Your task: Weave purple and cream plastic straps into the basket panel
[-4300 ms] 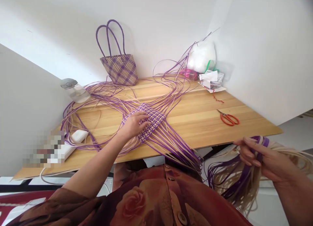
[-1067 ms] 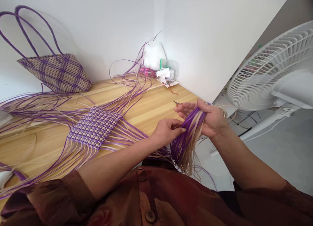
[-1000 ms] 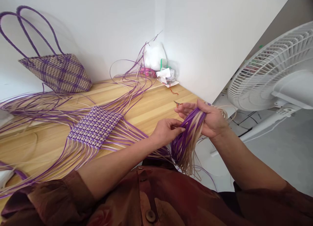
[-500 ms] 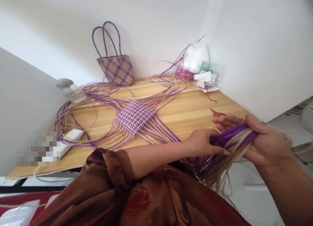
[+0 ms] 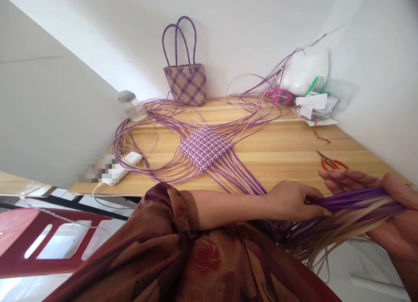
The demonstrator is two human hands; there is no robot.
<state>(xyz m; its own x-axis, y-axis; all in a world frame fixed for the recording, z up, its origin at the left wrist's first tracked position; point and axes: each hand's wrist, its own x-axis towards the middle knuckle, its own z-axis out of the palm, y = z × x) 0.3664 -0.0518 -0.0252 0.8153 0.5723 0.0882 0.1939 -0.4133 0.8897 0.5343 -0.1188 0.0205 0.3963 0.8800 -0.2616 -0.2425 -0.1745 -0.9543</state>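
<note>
Holding strands, left grip pinches while right grip cups loosely.

Purple-and-beige strand bundle held between hands, lower strands drooping.

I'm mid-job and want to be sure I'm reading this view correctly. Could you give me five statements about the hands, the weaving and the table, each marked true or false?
1. The right hand holds a bundle of strips. True.
2. The left hand rests on the woven square. False: it is at the strips, apart from the square.
3. The bag by the wall has two purple handles. True.
4. The scissors lie at the left end of the table. False: they lie towards its right end, near the right hand's fingers.
5. The bottle has its grey lid on. True.
</note>
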